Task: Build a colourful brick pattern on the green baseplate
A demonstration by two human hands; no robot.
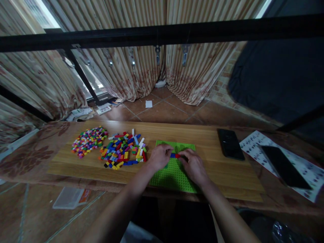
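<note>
A green studded baseplate (174,177) lies flat on the wooden board in front of me. Over its upper part, my left hand (161,156) and my right hand (193,164) face each other with curled fingers. Between the fingertips sit a blue brick (172,155) and, touching it on the right, a red brick (177,156). The right fingertips pinch the red brick. My left fingers close at the blue brick's left end. Whether the bricks are pressed onto the studs cannot be made out.
Left of the baseplate is a heap of mixed bricks (124,150), with a pile of tiny coloured pieces (89,140) farther left. A black phone (230,144) lies on the board's right. Beyond it, another dark phone (285,165) rests on a printed sheet (255,143). A black rail (162,34) crosses ahead.
</note>
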